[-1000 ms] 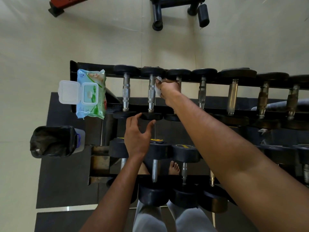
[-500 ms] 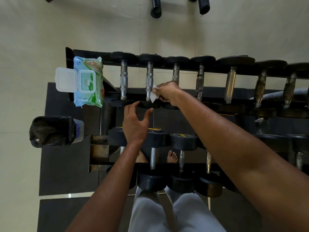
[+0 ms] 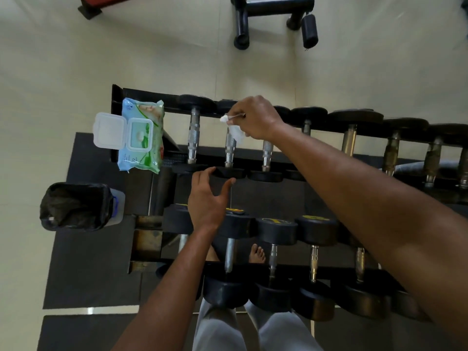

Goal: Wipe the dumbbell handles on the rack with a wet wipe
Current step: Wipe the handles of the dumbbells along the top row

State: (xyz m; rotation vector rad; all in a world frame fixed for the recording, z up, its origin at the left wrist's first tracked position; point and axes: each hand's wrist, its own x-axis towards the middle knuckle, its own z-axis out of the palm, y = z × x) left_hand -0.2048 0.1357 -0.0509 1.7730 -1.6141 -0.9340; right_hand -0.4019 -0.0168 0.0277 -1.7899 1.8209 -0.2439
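Note:
A black dumbbell rack point(image 3: 119, 97) holds a top row of dumbbells with steel handles. My right hand point(image 3: 255, 117) pinches a white wet wipe point(image 3: 234, 130) at the far end of the second dumbbell handle point(image 3: 230, 150) from the left. The wipe hangs against that handle. My left hand point(image 3: 207, 198) hovers with spread fingers just in front of the near black head of the same dumbbell point(image 3: 229, 172), holding nothing. The first handle point(image 3: 193, 138) and the third handle point(image 3: 267, 154) stand bare on either side.
An open pack of wet wipes point(image 3: 140, 136) lies on the rack's left end, lid flipped up. A bin with a black liner point(image 3: 76, 206) stands on the floor to the left. Larger dumbbells point(image 3: 276, 231) fill the lower tier. Bench legs point(image 3: 241, 24) stand beyond the rack.
My right hand slid the wipe from the near end of the second handle back up to its far end. My left hand stayed by the dumbbell's near head.

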